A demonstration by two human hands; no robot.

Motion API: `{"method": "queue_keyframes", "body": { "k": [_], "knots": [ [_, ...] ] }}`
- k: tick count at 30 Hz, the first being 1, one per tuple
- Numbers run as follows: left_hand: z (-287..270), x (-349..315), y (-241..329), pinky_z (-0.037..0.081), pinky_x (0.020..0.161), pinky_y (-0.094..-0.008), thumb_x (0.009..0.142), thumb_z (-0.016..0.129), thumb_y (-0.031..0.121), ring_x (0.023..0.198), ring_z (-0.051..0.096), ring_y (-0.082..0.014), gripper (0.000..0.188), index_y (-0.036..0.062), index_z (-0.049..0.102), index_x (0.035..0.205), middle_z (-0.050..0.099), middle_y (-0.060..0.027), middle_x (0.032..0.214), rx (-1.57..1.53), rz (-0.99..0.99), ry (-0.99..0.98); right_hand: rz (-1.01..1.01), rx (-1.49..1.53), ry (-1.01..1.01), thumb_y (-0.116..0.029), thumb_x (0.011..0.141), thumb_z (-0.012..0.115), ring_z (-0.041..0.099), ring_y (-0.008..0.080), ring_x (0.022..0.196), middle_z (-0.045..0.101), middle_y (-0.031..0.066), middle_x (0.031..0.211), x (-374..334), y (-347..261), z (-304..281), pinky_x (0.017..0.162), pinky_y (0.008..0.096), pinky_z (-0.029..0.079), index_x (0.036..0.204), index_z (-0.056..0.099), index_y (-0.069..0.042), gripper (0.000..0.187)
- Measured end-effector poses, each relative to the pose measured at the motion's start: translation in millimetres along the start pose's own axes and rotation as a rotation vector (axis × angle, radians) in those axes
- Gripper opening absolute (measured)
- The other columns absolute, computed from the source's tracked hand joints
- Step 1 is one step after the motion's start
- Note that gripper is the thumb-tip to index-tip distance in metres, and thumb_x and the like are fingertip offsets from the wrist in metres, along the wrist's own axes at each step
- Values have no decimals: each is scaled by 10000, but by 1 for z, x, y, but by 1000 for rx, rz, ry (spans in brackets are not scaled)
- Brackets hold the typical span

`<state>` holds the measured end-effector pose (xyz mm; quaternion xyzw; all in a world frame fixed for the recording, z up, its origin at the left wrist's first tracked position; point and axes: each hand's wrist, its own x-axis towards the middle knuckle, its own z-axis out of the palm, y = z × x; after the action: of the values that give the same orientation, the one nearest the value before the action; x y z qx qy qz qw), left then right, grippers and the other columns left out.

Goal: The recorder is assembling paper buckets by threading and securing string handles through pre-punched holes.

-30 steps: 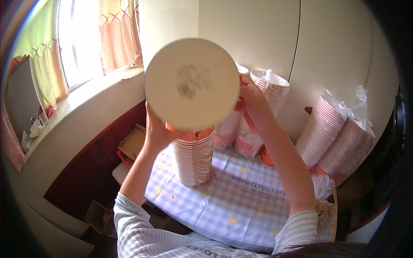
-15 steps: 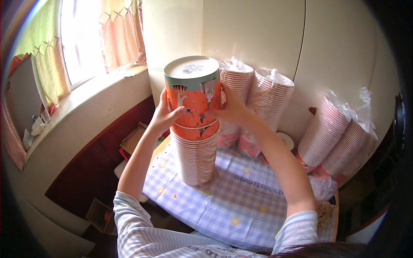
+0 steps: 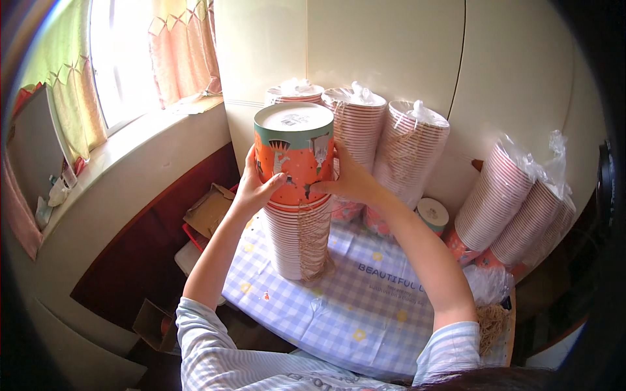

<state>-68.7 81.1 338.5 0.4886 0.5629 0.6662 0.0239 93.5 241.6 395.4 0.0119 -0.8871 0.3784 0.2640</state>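
A large orange paper bucket (image 3: 293,173), with a green band and a white base, sits upside down on top of a tall stack of nested paper buckets (image 3: 287,241). My left hand (image 3: 254,188) grips its left side, thumb across the front. On the opposite side, my right hand (image 3: 352,179) holds it with the fingers wrapped behind. The stack's pale rims are packed closely, and tan strands run down its right side. Parts of the fingers of both hands are hidden behind the bucket.
Several plastic-wrapped bucket stacks (image 3: 411,153) stand along the wall, with more wrapped stacks (image 3: 495,199) leaning at the right. A single upturned bucket (image 3: 433,214) is between them. A bundle of tan string (image 3: 492,329) lies at the right edge of the checked tablecloth (image 3: 352,319).
Both hands have brought the orange bucket down onto the stack, closing most of the gap beneath it. Another wrapped stack now shows behind it.
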Motion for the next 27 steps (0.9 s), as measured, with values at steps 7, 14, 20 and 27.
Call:
{"method": "queue_keyframes", "body": {
  "k": [7, 14, 20, 27],
  "knots": [
    [8, -4, 0, 301, 1002, -370, 725, 706, 359, 1221, 341, -252, 905, 13, 154, 1351, 335, -174, 1304, -36, -20, 29, 5, 29, -34, -275, 571, 799, 311, 276, 1266, 317, 193, 1352, 1, 11, -1, 1022, 323, 286, 1357, 157, 10, 1055],
    [11, -5, -18, 324, 975, -387, 721, 687, 361, 1182, 386, -292, 842, 6, 227, 1330, 378, -194, 1268, 86, 110, 140, 30, 64, -60, -257, 592, 795, 289, 280, 1277, 292, 197, 1368, -1, 11, 2, 1033, 328, 268, 1365, 121, 15, 1061],
    [20, -8, -23, 358, 936, -392, 709, 675, 405, 1117, 452, -298, 830, -24, 278, 1299, 458, -193, 1195, 115, 236, 245, -54, 84, -3, -188, 552, 806, 271, 283, 1282, 290, 207, 1360, -6, 20, 11, 1053, 347, 244, 1350, 140, 27, 1062],
    [19, -12, -27, 347, 947, -386, 738, 636, 431, 1140, 436, -300, 809, -19, 279, 1307, 451, -197, 1217, 175, 249, 258, -169, 105, 43, -276, 624, 778, 243, 297, 1292, 254, 213, 1377, -18, 38, 26, 1057, 358, 230, 1357, 125, 23, 1026]
  ]
}}
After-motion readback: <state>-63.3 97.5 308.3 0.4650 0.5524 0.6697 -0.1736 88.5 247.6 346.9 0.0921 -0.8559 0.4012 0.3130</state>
